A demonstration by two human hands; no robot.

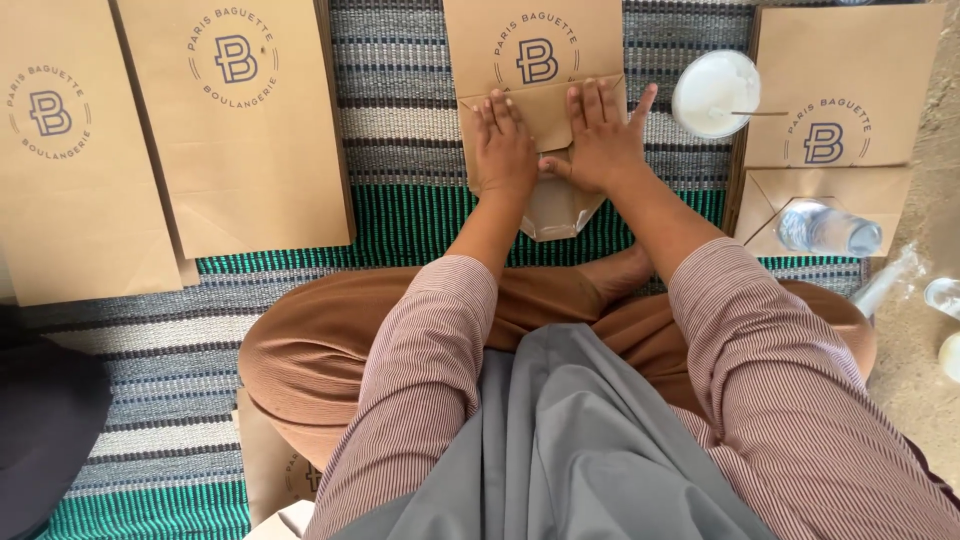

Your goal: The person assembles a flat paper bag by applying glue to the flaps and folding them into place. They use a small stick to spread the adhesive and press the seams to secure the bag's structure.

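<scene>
Palms of left hand (505, 150) and right hand (603, 140) lie flat, gripping nothing, on the brown paper bag (535, 100); its bottom flap looks folded, centre still open.

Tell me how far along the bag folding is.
Done, by the look of it: two flat brown bags lie at the left, and another at the right under a plastic bottle. In hand: left hand and right hand press flat on the folded flap of the middle bag. Left: its bottom end is not yet flat.
</scene>
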